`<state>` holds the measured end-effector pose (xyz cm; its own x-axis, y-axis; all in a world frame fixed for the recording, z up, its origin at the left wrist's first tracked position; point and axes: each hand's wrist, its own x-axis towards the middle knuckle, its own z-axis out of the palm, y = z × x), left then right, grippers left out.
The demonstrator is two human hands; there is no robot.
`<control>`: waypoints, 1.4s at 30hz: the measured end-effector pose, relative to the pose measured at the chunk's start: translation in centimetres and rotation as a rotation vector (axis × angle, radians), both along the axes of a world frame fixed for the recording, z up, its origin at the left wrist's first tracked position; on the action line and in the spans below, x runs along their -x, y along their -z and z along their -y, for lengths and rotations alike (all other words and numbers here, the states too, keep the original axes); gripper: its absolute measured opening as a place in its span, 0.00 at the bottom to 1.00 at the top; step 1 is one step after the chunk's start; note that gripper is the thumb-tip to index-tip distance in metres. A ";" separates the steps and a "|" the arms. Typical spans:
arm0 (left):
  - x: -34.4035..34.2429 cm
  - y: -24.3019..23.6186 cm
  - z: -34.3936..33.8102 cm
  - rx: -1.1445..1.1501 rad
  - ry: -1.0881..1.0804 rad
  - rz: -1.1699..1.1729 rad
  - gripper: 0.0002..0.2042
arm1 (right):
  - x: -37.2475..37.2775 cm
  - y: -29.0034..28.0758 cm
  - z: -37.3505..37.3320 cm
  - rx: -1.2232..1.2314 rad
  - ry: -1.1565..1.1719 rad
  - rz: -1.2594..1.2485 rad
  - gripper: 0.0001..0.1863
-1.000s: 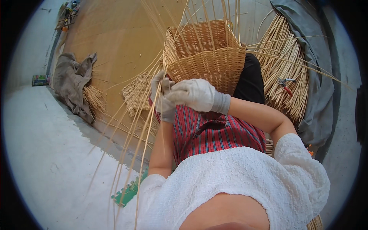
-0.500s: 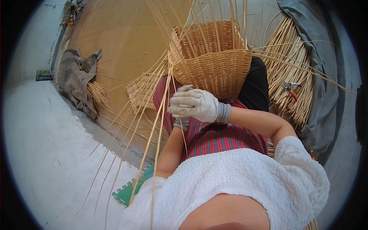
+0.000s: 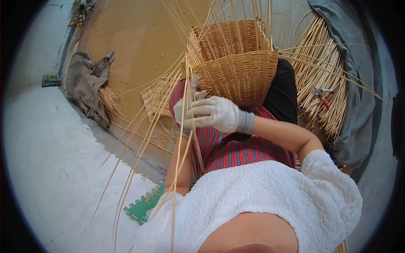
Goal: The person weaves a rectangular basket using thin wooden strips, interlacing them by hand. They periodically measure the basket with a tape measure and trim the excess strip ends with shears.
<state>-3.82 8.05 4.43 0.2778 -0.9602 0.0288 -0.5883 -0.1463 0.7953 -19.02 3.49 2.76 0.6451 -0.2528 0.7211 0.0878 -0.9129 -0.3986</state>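
Note:
A partly woven wicker basket [image 3: 236,78] rests on my lap, its open mouth facing away and long uprights rising from it. Loose wicker strands [image 3: 147,137] trail from its left side toward me. My right hand [image 3: 219,114], in a pale glove, has its fingers bent round one of these strands near the basket's lower left corner. Just behind and to the left is my gloved left hand [image 3: 182,114], among the strands. Its fingers point upward but are smeared by motion and partly covered, so its grip is unclear.
Cut canes [image 3: 318,76] lie in a bundle on a grey cloth [image 3: 358,109] at the right, with red-handled pruning shears [image 3: 322,98] on top. Leftward are a flat woven piece [image 3: 154,97], a brown cloth [image 3: 86,86] over more canes, and a green foam mat [image 3: 145,206].
My left hand has shifted left and come out from behind the right, fingers up. The strands beside it have drawn closer together. My right hand stays nearly in place.

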 end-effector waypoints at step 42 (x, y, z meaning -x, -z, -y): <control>5.3 2.8 11.4 0.461 -0.120 -0.171 0.18 | 11.9 3.8 9.2 -1.156 0.766 0.611 0.06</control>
<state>-9.16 -3.38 1.61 0.4231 -0.8195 0.3865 -0.4445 0.1840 0.8767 -30.96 -5.72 -1.02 -0.2169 -0.9762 -0.0021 0.1630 -0.0341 -0.9860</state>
